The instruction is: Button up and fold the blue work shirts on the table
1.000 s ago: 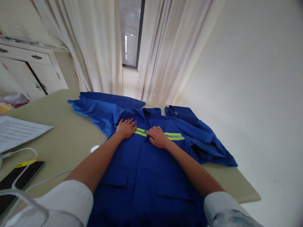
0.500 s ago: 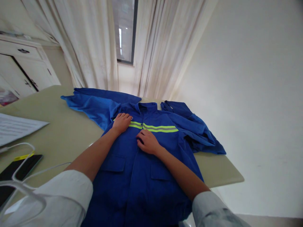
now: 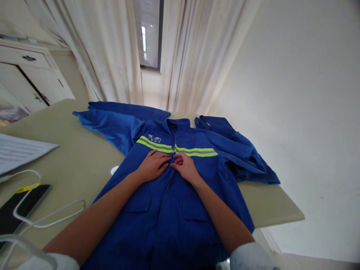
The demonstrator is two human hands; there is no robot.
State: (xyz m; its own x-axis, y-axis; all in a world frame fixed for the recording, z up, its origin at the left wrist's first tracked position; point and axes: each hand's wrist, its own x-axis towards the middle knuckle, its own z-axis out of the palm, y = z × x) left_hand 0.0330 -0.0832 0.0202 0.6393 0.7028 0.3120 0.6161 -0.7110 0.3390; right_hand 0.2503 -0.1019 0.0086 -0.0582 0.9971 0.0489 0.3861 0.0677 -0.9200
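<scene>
At frame centre, the blue cloth jacket (image 3: pixel 171 204) has its lengthwise placket (image 3: pixel 165 189) between the unclenched left hand (image 3: pixel 153 165) and the right hand (image 3: pixel 186 167) (grip state not discernible).

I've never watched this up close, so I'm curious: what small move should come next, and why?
I'd probably have the right hand pinch the edge of the blue jacket while the left hand steadies the cloth. Both hands are at the front opening, near the striped band, with fingers nearly meeting there.
</scene>
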